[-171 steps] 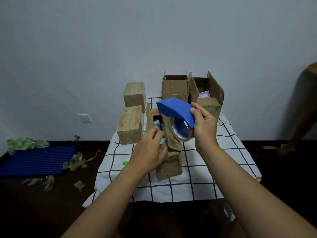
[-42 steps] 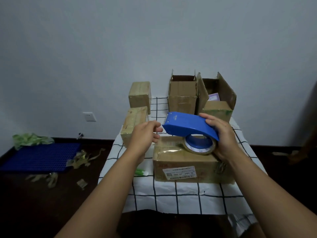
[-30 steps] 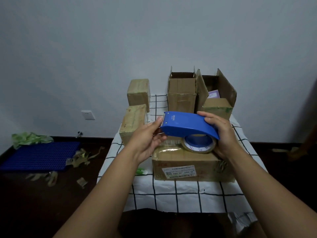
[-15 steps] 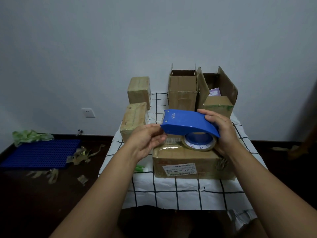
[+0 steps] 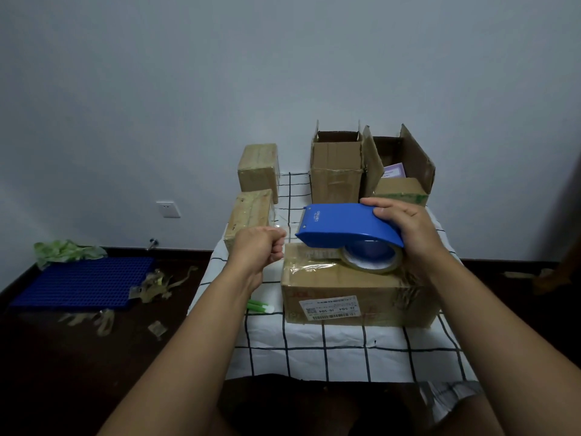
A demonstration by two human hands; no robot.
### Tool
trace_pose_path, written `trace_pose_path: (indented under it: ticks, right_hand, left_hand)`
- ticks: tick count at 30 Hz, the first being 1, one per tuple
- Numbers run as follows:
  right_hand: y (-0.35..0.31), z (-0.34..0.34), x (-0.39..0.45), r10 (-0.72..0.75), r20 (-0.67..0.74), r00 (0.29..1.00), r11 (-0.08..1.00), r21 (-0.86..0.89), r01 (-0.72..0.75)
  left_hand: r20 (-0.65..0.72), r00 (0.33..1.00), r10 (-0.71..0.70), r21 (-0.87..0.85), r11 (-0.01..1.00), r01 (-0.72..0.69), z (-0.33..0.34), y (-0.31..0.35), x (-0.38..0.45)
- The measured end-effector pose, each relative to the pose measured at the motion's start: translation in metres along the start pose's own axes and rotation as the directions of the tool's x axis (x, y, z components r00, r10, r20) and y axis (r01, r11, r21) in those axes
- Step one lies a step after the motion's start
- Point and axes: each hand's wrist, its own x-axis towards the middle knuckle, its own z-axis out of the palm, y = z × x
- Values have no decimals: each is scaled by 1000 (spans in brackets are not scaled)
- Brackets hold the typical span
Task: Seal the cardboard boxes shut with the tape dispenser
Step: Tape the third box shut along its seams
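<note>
A blue tape dispenser (image 5: 344,225) with a roll of clear tape hangs just over a long cardboard box (image 5: 355,294) with a white label on its front. My right hand (image 5: 408,234) grips the dispenser's rear end. Left of the dispenser's nose my left hand (image 5: 259,250) pinches the end of a clear strip of tape (image 5: 287,229) that stretches from the cutter to my fingers.
Two taped boxes (image 5: 251,212) stand at the back left of the checked tablecloth (image 5: 345,350). Two open boxes (image 5: 338,166) stand at the back right. A green marker (image 5: 259,306) lies left of the long box. Tape scraps and a blue mat (image 5: 85,283) lie on the floor.
My left hand has moved left, away from the dispenser's nose, drawing a short strip of tape out. The dispenser and my right hand have stayed over the box.
</note>
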Motion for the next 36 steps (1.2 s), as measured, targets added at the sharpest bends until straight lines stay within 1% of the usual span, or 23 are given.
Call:
trace_pose_path:
  ticks: [2, 4, 8, 11, 15, 18, 22, 26, 36]
  right_hand:
    - [-4, -12, -1, 7, -5, 1000, 999, -32, -7]
    - [-7, -18, -1, -1, 16, 1000, 995, -96, 2]
    - [-15, -17, 2, 4, 54, 999, 984, -179, 5]
    - [-22, -13, 6, 31, 113, 993, 973, -233, -4]
    - [-29, -4, 11, 24, 138, 990, 964, -266, 14]
    - [-28, -1, 12, 37, 140, 990, 957, -289, 5]
    - [-21, 0, 12, 63, 121, 991, 953, -301, -24]
    - [-15, -2, 10, 67, 98, 993, 954, -297, -35]
    - [-13, 0, 13, 75, 82, 994, 939, -340, -43]
  left_hand:
    - [-25, 1000, -17, -16, 1000, 16, -7, -3, 2]
    - [-15, 1000, -25, 21, 999, 25, -10, -7, 1]
    - [-63, 997, 45, 134, 990, -37, -10, -20, -1]
    - [-97, 992, 79, 161, 985, -63, -13, -26, -3]
    - [-104, 992, 69, 114, 992, -57, -18, -27, -6]
    - [-76, 996, 41, 92, 995, -34, -21, -26, -8]
    - [-51, 998, 24, 81, 997, -20, -20, -27, -5]
    - [-25, 1000, 13, 31, 999, -13, -20, -29, -2]
    - [-31, 999, -32, -12, 999, 32, -18, -37, 2]
